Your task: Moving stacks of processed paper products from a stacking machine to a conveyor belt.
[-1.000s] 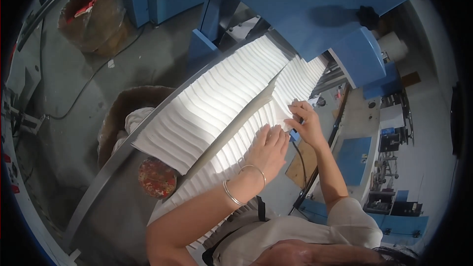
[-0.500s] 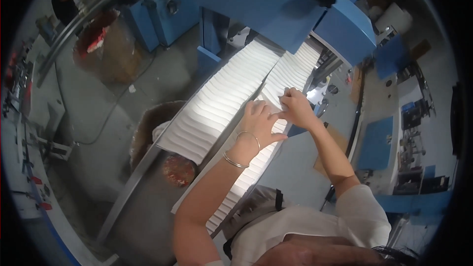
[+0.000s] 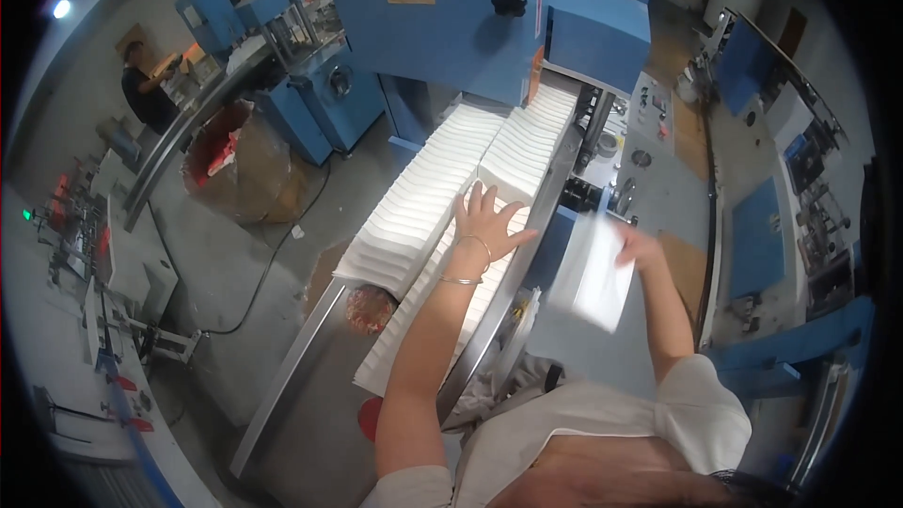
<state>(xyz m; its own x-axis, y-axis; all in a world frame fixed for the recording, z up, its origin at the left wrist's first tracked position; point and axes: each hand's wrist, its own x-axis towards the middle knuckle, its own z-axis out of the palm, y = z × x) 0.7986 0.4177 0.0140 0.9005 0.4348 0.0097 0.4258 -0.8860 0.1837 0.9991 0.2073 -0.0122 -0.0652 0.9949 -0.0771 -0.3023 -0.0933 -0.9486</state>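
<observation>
The left hand lay flat and spread, fingers released, pressing on the nearer of two long rows of white folded paper stacks that ran down the sloping metal chute out of the blue machine housing. The right hand was clenched on a blurred white bundle of folded paper sheets, held off to the side of the chute above the grey control panel, well apart from the rows.

As I judged it, the risk sat in that one-handed hold. The bundle looked loose and moving fast; if the grip pinched only its edge, the sheets could fan out and drop by the panel or the floor. The flat palm was all that kept the cut end of the row from leaning; too light a press and the stacks might slump down the chute, too heavy and they could skew sideways into the second white row touching alongside. The thin bracelet at the wrist rode close to the stack edges.

A person in dark clothes worked at another blue machine far off, beside a brown cardboard bin.
</observation>
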